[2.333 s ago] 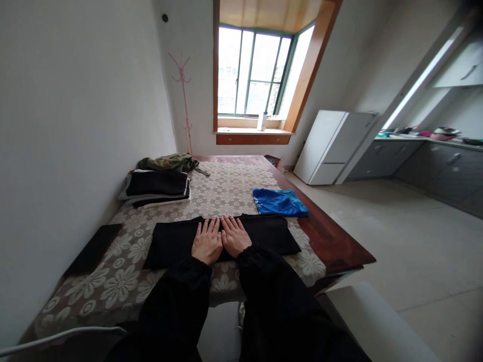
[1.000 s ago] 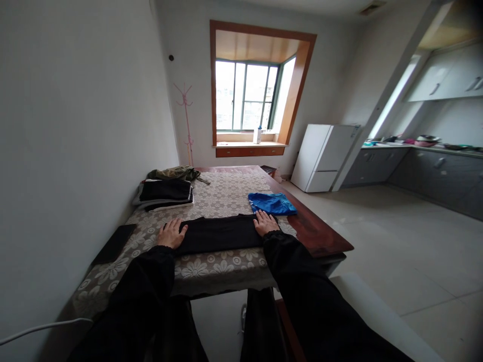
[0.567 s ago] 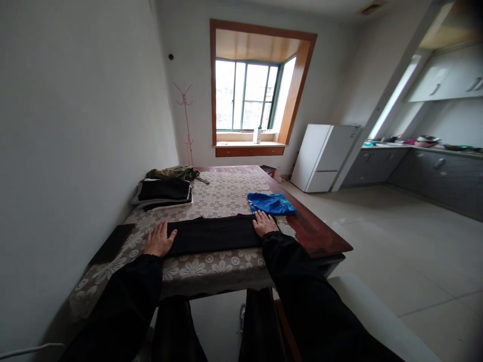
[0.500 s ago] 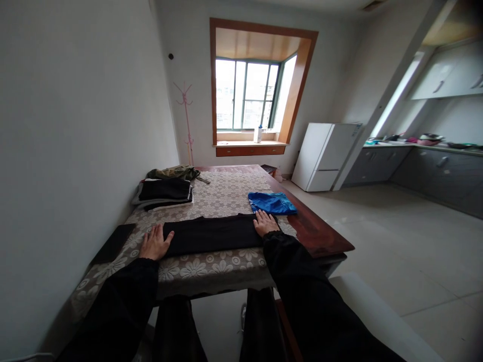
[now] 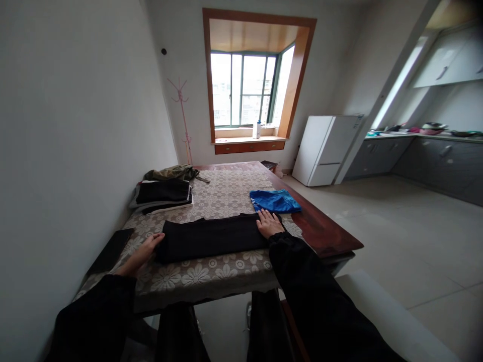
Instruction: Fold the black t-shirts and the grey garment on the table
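Cloth, soft and light: the black garment lies folded in a long band across the near part of the surface, limp enough to sag unless taken at its two short ends. The right hand rests flat with fingers spread on its right end, while the left hand is at its left end, fingers reaching the edge. Whether they pinch it is hidden, and the dark fabric swallows the fold lines

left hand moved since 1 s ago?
Yes. The left hand has slid outward off the top of the black garment to its left end, closer to the dark flat object at the table's left edge.
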`<state>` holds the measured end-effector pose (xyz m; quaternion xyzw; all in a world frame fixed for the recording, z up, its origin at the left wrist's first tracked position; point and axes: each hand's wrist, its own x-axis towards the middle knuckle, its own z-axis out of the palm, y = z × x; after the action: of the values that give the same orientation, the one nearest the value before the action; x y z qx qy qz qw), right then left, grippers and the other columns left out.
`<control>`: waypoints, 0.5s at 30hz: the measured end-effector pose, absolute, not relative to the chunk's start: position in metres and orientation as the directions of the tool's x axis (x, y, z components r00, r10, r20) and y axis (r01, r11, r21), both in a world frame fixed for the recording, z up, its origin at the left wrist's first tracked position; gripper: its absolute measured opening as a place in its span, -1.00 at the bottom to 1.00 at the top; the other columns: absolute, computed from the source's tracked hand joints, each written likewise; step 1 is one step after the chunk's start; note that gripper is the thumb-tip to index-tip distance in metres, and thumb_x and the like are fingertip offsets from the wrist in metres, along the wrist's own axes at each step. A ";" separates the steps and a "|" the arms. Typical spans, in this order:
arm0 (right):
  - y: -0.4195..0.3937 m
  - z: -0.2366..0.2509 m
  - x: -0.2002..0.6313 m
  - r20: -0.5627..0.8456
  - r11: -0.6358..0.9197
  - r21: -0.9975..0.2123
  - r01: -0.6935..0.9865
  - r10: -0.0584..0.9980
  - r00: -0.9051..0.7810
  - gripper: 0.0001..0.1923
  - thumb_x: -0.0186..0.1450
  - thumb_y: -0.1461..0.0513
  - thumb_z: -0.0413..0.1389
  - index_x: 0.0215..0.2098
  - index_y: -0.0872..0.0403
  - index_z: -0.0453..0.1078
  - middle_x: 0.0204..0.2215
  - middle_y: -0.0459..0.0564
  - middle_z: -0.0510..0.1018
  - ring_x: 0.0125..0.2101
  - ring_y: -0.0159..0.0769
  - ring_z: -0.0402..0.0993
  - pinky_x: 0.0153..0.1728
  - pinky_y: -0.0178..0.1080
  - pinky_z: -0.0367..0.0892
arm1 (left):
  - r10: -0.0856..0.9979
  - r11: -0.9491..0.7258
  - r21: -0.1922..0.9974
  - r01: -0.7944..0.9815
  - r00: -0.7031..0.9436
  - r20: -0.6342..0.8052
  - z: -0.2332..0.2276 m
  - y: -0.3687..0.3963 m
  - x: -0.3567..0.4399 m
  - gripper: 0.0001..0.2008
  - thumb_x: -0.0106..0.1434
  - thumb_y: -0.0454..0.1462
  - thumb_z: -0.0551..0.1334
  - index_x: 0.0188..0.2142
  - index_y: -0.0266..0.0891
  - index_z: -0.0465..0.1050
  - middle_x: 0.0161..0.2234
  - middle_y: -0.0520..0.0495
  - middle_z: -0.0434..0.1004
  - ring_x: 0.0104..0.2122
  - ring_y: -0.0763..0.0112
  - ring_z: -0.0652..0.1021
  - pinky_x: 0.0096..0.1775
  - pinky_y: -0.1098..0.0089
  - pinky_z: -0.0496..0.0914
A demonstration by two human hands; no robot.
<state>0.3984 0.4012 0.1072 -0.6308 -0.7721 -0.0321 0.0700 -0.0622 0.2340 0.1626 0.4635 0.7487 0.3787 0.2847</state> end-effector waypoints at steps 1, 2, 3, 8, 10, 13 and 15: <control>0.401 0.107 0.399 0.151 0.205 -0.037 0.978 0.969 -0.197 -0.36 0.46 0.14 -0.18 0.47 0.13 0.08 0.45 0.09 0.11 0.44 -0.11 -0.04 0.40 0.00 -0.18 | 0.914 0.283 0.863 0.419 -0.389 -0.111 0.169 0.232 -0.061 -0.64 0.33 0.02 0.10 -0.07 -0.12 0.44 -0.14 -0.13 0.64 -0.16 0.21 0.66 -0.14 0.27 0.56; 0.401 0.107 0.399 0.153 0.206 -0.036 0.978 0.968 -0.198 -0.36 0.46 0.14 -0.18 0.47 0.13 0.07 0.45 0.09 0.11 0.44 -0.11 -0.04 0.40 0.00 -0.18 | 0.918 0.285 0.890 0.355 -0.367 -0.148 0.176 0.229 -0.060 -0.66 0.33 0.01 0.10 -0.07 -0.11 0.43 -0.15 -0.12 0.63 -0.21 0.24 0.66 -0.19 0.27 0.57; 0.401 0.108 0.399 0.154 0.206 -0.037 0.978 0.968 -0.198 -0.35 0.46 0.14 -0.18 0.47 0.13 0.07 0.45 0.09 0.11 0.44 -0.11 -0.04 0.40 0.00 -0.19 | 0.917 0.289 0.921 0.260 -0.351 -0.189 0.182 0.226 -0.059 -0.70 0.33 -0.02 0.12 -0.08 -0.10 0.41 -0.17 -0.10 0.62 -0.26 0.28 0.65 -0.23 0.29 0.57; 0.401 0.107 0.399 0.149 0.203 -0.043 0.978 0.969 -0.195 -0.35 0.46 0.13 -0.18 0.47 0.14 0.07 0.45 0.09 0.10 0.44 -0.12 -0.05 0.40 0.00 -0.20 | 0.867 0.385 0.900 -0.203 -0.254 -0.428 0.195 0.217 -0.055 -0.79 0.29 -0.12 0.28 -0.14 -0.09 0.39 -0.22 -0.02 0.58 -0.43 0.40 0.59 -0.41 0.41 0.49; 0.401 0.107 0.399 0.148 0.210 -0.042 0.977 0.968 -0.202 -0.36 0.47 0.13 -0.19 0.47 0.15 0.07 0.46 0.09 0.08 0.44 -0.12 -0.05 0.40 0.00 -0.20 | 0.861 0.421 0.897 -0.136 -0.251 -0.443 0.191 0.218 -0.055 -0.72 0.28 -0.08 0.31 -0.08 -0.07 0.38 -0.27 0.00 0.58 -0.44 0.39 0.58 -0.44 0.43 0.45; 0.401 0.107 0.401 0.143 0.216 -0.045 0.975 0.968 -0.208 -0.36 0.48 0.13 -0.20 0.46 0.16 0.08 0.46 0.09 0.08 0.44 -0.12 -0.05 0.40 -0.01 -0.21 | 0.870 0.407 0.913 -0.022 -0.293 -0.396 0.182 0.224 -0.056 -0.57 0.25 -0.03 0.35 0.04 -0.04 0.34 -0.29 0.04 0.57 -0.42 0.37 0.60 -0.42 0.43 0.46; 0.401 0.108 0.402 0.139 0.215 -0.051 0.975 0.969 -0.206 -0.37 0.48 0.12 -0.20 0.46 0.15 0.08 0.46 0.08 0.08 0.44 -0.13 -0.05 0.40 -0.02 -0.21 | 0.889 0.365 0.931 -0.007 -0.296 -0.350 0.179 0.229 -0.057 -0.53 0.24 -0.01 0.35 0.08 -0.04 0.33 -0.21 0.00 0.59 -0.35 0.34 0.63 -0.35 0.40 0.50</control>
<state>0.4016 0.4009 0.1077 -0.6262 -0.7761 -0.0236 0.0703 -0.0570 0.2285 0.1786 0.3322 0.6638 0.4553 0.4916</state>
